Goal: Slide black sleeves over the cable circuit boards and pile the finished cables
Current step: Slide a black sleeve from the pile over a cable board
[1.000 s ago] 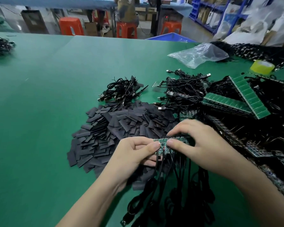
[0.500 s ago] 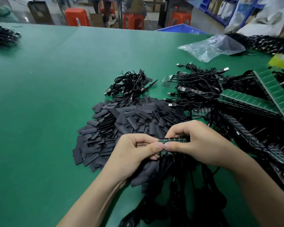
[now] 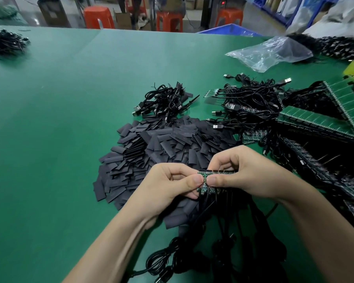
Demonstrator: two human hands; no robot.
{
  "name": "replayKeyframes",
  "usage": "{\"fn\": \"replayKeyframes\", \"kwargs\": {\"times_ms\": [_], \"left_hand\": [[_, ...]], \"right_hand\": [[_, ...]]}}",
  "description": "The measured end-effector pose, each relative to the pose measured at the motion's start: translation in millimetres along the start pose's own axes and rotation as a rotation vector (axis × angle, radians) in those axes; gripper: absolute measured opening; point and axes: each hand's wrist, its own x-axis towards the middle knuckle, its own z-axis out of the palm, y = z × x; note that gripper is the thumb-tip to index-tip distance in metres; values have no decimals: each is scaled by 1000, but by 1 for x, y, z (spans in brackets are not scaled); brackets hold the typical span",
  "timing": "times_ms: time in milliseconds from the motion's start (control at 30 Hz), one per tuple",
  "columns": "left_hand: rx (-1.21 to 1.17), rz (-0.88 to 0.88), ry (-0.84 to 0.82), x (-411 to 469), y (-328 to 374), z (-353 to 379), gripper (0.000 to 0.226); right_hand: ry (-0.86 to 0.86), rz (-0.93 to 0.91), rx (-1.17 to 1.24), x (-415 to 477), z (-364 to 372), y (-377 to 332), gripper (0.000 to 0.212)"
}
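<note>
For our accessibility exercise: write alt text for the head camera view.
The left hand and right hand pinch a strip of green circuit boards, black cables hanging below, above a pile of black sleeves on a green table.

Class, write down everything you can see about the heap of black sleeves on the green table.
The heap of sleeves is many flat, matte black rectangular pieces, seemingly thin plastic, strewn loosely and overlapping on the green table. A cable bundle overlaps its far edge. The left hand and right hand, pinching a circuit board strip, hide its near edge.
</note>
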Motion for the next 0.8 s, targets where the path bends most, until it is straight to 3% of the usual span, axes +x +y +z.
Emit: {"fn": "replayKeyframes", "kwargs": {"times_ms": [267,467,533,667,800], "left_hand": [[-149,-1,1,-1,1,-3,23],[-104,160,139,-2,11,-9,15],[30,233,169,-4,14,-5,11],[132,378,221,-9,22,1,10],[100,523,154,-20,35,5,4]], "right_hand": [[-36,32,74,-5,-5,-1,6],[119,241,-377,-29,-29,-5,47],[220,143,-488,-30,-18,-11,55],[259,-74,-294,-21,28,-26,35],[363,-229,-157,-17,54,-34,9]]}}
